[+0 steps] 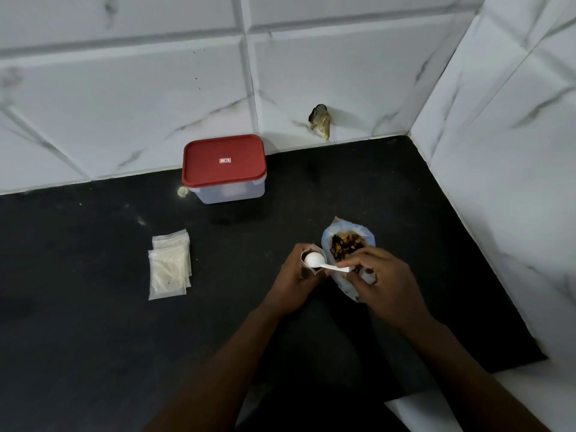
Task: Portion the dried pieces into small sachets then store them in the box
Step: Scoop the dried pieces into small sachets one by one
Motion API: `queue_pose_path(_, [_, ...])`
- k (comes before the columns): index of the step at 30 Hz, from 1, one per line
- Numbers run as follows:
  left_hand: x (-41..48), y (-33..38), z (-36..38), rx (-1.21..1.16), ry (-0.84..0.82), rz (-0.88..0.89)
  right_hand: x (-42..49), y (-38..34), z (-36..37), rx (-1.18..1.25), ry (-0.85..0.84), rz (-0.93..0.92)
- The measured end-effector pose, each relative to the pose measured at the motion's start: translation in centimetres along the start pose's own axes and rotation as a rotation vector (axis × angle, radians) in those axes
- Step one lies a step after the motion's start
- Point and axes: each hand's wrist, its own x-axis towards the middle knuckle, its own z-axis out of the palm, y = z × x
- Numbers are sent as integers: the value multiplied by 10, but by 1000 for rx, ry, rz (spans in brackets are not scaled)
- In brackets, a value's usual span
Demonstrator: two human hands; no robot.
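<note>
Left hand [296, 275] curled closed around a small sachet [307, 252], pinching its mouth open and upright just above the black counter [93, 338]. Right hand [381, 280] gripping the handle of a white scoop [314, 259] between fingers and thumb, holding the bowl turned over right at the sachet's mouth. Judging by the inverted bowl, tipping a portion in at this point; impossible to tell whether any pieces are falling, since the bowl hides the opening.

Just beside and partly under the right hand, standing open: the supply bag [346, 232], with dried pieces [347, 244], dark and orange, showing at its top. Further left on the counter, lying flat and overlapping: a small stack of sachets [170, 265], pale and apparently empty, though too blurred to be sure. Well back against the tiled wall [124, 104], sitting closed: the box [224, 169], clear-sided with a red lid [223, 160].

Looking early in the task, with the box not yet opened.

Risks from here: pieces spilling onto the counter, the scoop bowl looking about as wide as the sachet mouth; the mouth collapsing if the pinch loosens; the right wrist nudging the soft, unsupported supply bag and toppling it; overfilling, making sealing difficult.
</note>
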Motion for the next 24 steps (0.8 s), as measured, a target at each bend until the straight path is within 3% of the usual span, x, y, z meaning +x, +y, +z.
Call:
queue_pose_path(5, [0, 7, -2, -57, -5, -7, -4, -3, -4, 61, 102, -31])
queue_pose_path(8, [2, 6, -2, 7, -3, 46, -7, 0, -1, -129, 72, 35])
queue_pose_path(10, [1, 9, 0, 13, -10, 46, -7, 2, 1, -123, 88, 66])
queue_pose_path(19, [2, 13, -1, -17, -28, 15, 2, 5, 3, 674, 217, 537])
queue_pose_path(24, [2, 10, -3, 7, -19, 10, 2, 17, -2, 745, 263, 641])
